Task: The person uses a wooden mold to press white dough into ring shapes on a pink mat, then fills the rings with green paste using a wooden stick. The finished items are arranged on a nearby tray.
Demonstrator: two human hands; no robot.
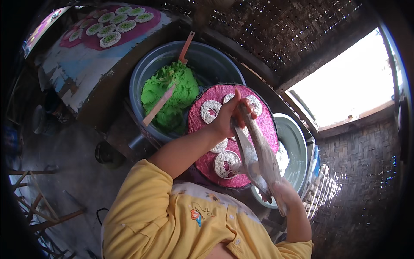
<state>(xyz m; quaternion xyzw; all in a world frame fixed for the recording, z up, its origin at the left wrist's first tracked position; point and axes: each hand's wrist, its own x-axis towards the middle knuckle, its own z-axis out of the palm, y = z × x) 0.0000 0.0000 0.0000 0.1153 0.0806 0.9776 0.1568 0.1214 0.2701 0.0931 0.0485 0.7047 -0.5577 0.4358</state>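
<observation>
Two hands on one clear plastic piping bag (pixel 258 155), slack and wrinkled, smeared white inside; left hand (pixel 230 116) clenched round the bag's upper end, thumb up, knuckles over the far part of the tray; right hand (pixel 284 194) wrapped tight round the lower, twisted end, near the person's chest; bag runs slantwise between them, its nozzle end low beside the nearest white ring.

Under the bag: round tray (pixel 263 129), flat, covered in coarse magenta cloth or mesh; on it several lacy white rings (pixel 210 111) of piped thread-like batter, one at the near edge (pixel 227 164) directly by the bag, others partly hidden by the left hand and the bag.

Left of the tray: large grey-blue plastic tub (pixel 207 60), smooth-walled, holding a heap of bright green dough (pixel 170 97), lumpy and matt; long flat wooden paddle (pixel 166 99) stuck slantwise through the heap, handle leaning on the tub's far rim.

Right of the tray and partly beneath it: second pale tub (pixel 295 142) with white batter inside, mostly blocked by bag and tray.

Far left: painted, flaking worktop (pixel 82 64) carrying another magenta tray (pixel 142 26) with greenish-white rings (pixel 110 39) in rows.

Yellow sleeves (pixel 142 203) fill the lower frame; woven bamboo walls (pixel 293 30) behind; bright opening upper right.
</observation>
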